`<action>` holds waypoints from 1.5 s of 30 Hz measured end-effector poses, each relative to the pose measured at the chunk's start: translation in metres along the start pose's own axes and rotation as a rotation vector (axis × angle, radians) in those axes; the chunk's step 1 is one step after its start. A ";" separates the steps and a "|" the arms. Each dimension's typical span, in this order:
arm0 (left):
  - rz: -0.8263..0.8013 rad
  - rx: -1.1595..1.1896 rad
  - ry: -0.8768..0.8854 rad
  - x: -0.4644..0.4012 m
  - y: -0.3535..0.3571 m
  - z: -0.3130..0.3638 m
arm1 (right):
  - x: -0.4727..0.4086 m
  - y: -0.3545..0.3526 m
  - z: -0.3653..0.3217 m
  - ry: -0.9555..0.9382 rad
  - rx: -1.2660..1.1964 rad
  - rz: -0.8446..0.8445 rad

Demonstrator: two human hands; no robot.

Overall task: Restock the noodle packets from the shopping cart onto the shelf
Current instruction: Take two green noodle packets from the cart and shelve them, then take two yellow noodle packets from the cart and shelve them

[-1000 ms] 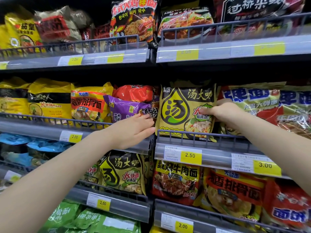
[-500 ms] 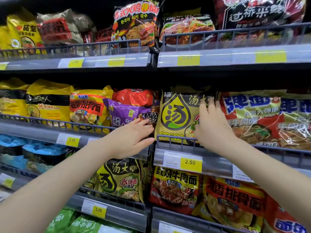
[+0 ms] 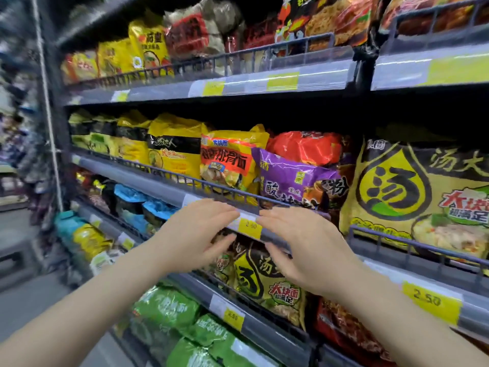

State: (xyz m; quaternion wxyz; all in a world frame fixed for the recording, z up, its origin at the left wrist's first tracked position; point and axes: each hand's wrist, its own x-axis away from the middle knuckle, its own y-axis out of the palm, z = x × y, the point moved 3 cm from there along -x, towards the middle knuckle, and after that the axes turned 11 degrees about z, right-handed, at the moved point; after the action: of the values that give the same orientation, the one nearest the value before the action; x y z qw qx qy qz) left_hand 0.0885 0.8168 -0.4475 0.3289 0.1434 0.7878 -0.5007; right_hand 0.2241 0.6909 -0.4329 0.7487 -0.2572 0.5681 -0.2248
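Both my hands hover in front of the middle shelf rail (image 3: pixel 164 178), empty. My left hand (image 3: pixel 195 234) has relaxed, nearly straight fingers pointing right. My right hand (image 3: pixel 304 247) faces it with loose fingers pointing left, a small gap between them over a yellow price tag (image 3: pixel 250 227). The yellow-and-black noodle packet (image 3: pixel 418 197) stands on the middle shelf at the right, behind its wire rail, apart from both hands. A purple packet (image 3: pixel 288 176) leans just left of it. The shopping cart is out of view.
Packed shelves rise above and below: yellow packets (image 3: pixel 174 147) on the middle shelf, blue ones (image 3: pixel 132 197) lower left, green ones (image 3: pixel 169 308) at the bottom. A matching yellow-black packet (image 3: pixel 262 279) sits on the lower shelf. The aisle floor (image 3: pixel 23 295) lies left.
My right hand has left the yellow-and-black packet and drawn back down to the left. Both hands now meet before the rail. My view has swung left.
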 end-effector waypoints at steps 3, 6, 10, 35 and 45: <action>-0.113 -0.038 -0.019 0.021 -0.022 -0.028 | -0.029 0.010 -0.015 -0.087 -0.055 -0.151; -0.187 -0.055 -0.074 0.039 -0.058 -0.059 | -0.063 0.010 -0.031 -0.109 -0.103 -0.202; -0.247 -0.081 -0.135 0.053 -0.124 -0.096 | -0.115 -0.005 -0.054 -0.090 -0.142 -0.253; -0.512 -0.530 -1.015 0.180 -0.629 -0.164 | -0.402 -0.194 -0.299 -0.317 -0.459 -0.492; -0.593 -0.694 -1.157 0.286 -0.753 -0.098 | -0.417 -0.251 -0.472 -0.581 -0.553 -0.532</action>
State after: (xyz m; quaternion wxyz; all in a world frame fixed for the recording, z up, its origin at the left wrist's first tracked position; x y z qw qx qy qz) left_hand -0.5784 0.5293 -0.0858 0.5692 -0.4751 0.6070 -0.2860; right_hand -0.3485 0.7001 -0.0704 0.6964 -0.6355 0.2882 -0.1678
